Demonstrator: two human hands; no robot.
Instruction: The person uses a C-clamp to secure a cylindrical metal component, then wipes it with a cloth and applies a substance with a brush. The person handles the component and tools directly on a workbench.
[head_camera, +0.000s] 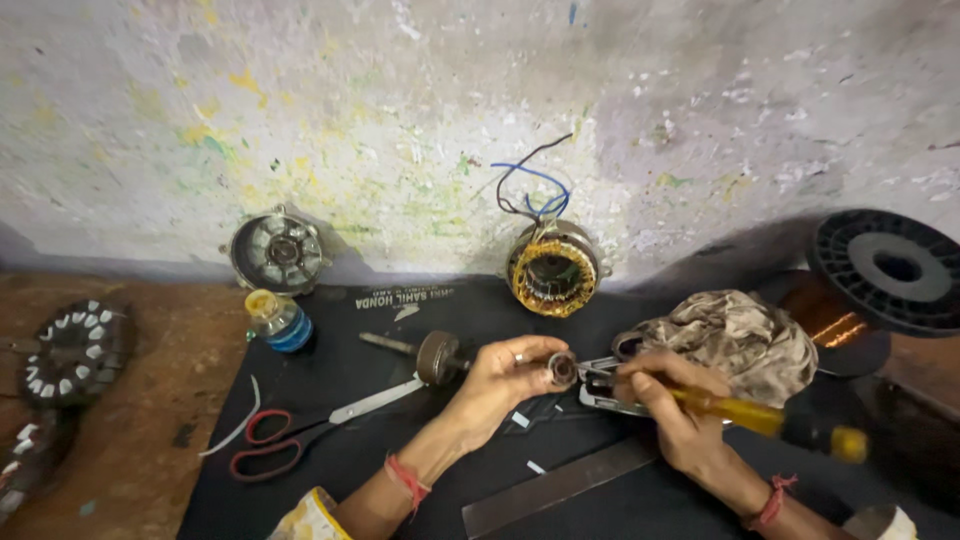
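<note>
The left hand (505, 375) is curled around the end of a rotor shaft (440, 356), its thumb and fingers pinching a small round bearing (562, 370) at the tip. The rotor lies on a black mat (330, 350) that covers the bench, near the middle of the scene, with its thin shaft pointing left. The right hand (670, 405) is closed in a fist around a screwdriver with a yellow handle (760, 418); the handle runs off to the right and the working end sits just beside the bearing, though the tip itself is hidden by the fingers. Under both hands lies a grey metal tool (605, 385), partly covered.

Just beyond the right hand sits a crumpled rag (740, 335), and to its right a black spool of copper wire (880, 265). At the far edge, against the stained wall, lean a wound stator (553, 270) with loose blue and dark leads, and, further left, a motor end cover (280, 252). A small bottle with a blue label (278, 320) stands on the left of the mat. Red-handled scissors (300, 435) lie near the left forearm, and a flat metal bar (560, 485) lies nearer, between the arms.
</note>
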